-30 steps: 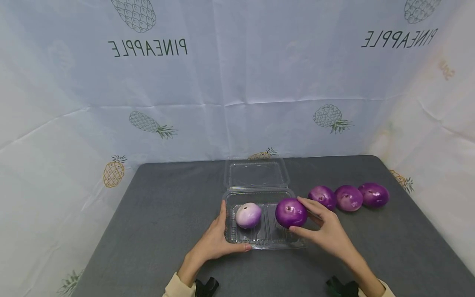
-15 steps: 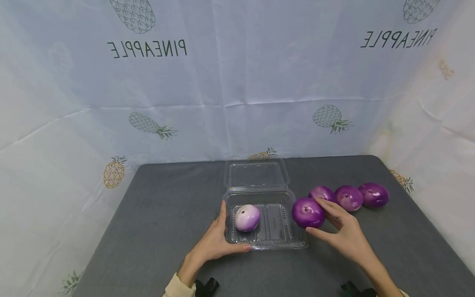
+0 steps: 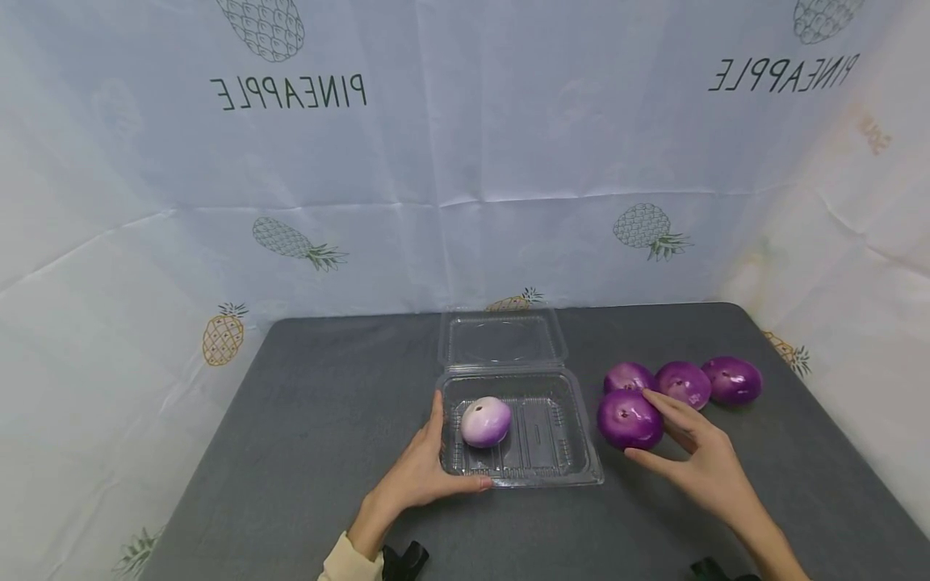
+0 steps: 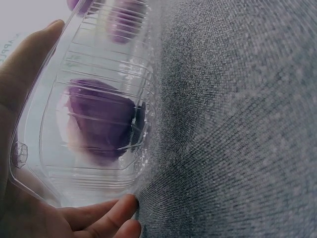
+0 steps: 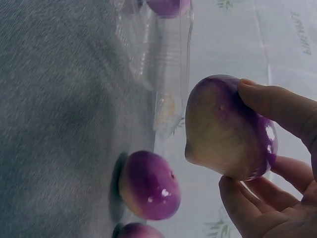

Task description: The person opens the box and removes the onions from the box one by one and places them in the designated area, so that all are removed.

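A clear plastic clamshell box [image 3: 541, 464] stands on the table with its lid [image 3: 501, 340] folded back. My left hand [image 3: 421, 472] holds its front left corner, thumb along the front edge and fingers on the left side. Inside, at the left, lies a round white-and-purple vegetable [image 3: 485, 422]; the left wrist view shows it through the wall. My right hand [image 3: 693, 456] grips a glossy purple vegetable [image 3: 630, 420] between thumb and fingers, to the right of the box. Seen in the right wrist view, the held purple vegetable [image 5: 223, 129] has a pale cream side with a pointed tip.
Three more purple vegetables stand in a row at the back right: a left one [image 3: 626, 376], a middle one [image 3: 683, 383] and a right one [image 3: 731, 380]. The dark grey table [image 3: 327, 403] ends at a pineapple-print cloth [image 3: 392, 161] behind.
My right hand has moved right with the purple vegetable, from over the box's right part to beside it, in front of the row. The left hand stays at the corner.
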`<state>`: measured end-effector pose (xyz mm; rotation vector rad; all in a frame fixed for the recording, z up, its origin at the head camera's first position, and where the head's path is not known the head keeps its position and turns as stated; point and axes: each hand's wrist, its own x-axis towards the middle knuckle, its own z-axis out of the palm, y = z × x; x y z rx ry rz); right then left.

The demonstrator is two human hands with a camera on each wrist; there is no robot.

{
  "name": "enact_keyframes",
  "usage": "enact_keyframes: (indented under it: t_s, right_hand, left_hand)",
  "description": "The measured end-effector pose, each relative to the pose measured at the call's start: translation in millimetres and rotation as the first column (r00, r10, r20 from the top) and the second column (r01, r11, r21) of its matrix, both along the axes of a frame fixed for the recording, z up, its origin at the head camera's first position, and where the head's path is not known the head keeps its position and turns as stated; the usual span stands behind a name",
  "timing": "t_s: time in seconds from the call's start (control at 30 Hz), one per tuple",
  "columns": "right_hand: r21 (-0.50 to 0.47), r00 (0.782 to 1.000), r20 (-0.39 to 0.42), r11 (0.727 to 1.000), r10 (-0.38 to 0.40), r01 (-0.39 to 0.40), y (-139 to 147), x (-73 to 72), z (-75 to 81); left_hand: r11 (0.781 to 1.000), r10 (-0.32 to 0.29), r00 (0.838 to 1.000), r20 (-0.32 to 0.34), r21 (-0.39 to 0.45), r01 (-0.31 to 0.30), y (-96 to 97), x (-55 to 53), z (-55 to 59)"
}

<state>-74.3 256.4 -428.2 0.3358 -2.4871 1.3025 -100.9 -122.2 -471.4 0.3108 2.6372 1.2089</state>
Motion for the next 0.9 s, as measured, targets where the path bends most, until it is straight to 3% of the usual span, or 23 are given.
enact_keyframes:
  t_s: [0.4, 0.6, 0.9]
  right_hand:
    - [0.012, 0.999, -0.001, 0.999, -0.04, 0.04, 24, 1.7, -8.3]
    - [0.074, 0.996, 0.043, 0.995, -0.076, 0.072, 37, 2.1, -12.5]
    - [0.146, 0.995, 0.034, 0.985, -0.098, 0.092, 51, 0.8, -22.2]
  left_hand:
    - [1.0, -0.001, 1.0, -0.006, -0.009, 0.0, -0.6, -0.5, -0.5]
    - [1.0, 0.0, 1.0, -0.005, -0.004, -0.001, -0.7, -0.1, 0.3]
    - [1.0, 0.002, 1.0, 0.0, -0.003, -0.002, 0.3, -0.3, 0.2]
